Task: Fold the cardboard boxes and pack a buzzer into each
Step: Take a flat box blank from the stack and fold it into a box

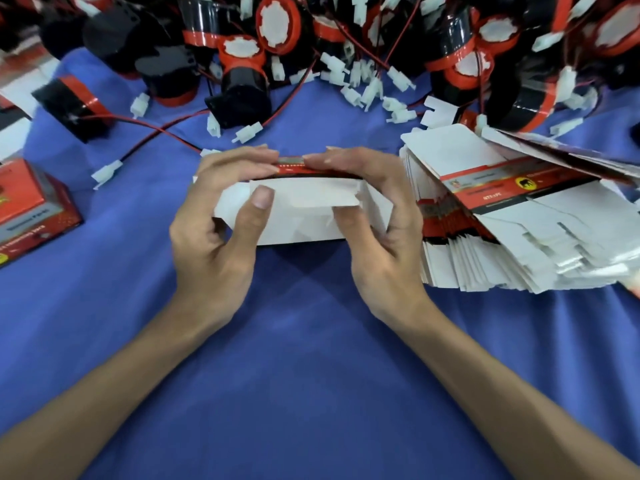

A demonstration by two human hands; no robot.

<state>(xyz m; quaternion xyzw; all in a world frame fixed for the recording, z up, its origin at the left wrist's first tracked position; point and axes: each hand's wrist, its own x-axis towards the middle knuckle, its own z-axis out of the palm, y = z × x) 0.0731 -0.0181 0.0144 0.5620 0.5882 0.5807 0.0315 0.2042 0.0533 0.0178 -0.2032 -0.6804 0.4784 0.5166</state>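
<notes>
Both hands grip one half-folded box (pixel 304 216) at centre, above the blue cloth (pixel 311 341); left hand (pixel 214 230) thumb presses the white flap, right hand (pixel 377 237) fingers curl round the right end; flat boxes (pixel 512 230) stacked right; buzzers (pixel 242 74) heaped far; finished box (pixel 31 209) left.

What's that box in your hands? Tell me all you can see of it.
The box is thin cardboard, white on the near side, with a red and black printed strip along its far edge. It is half folded, flaps loose, lying sideways above the blue cloth. The left hand grips one end, thumb pressing the front flap; the right hand grips the other end.
</notes>
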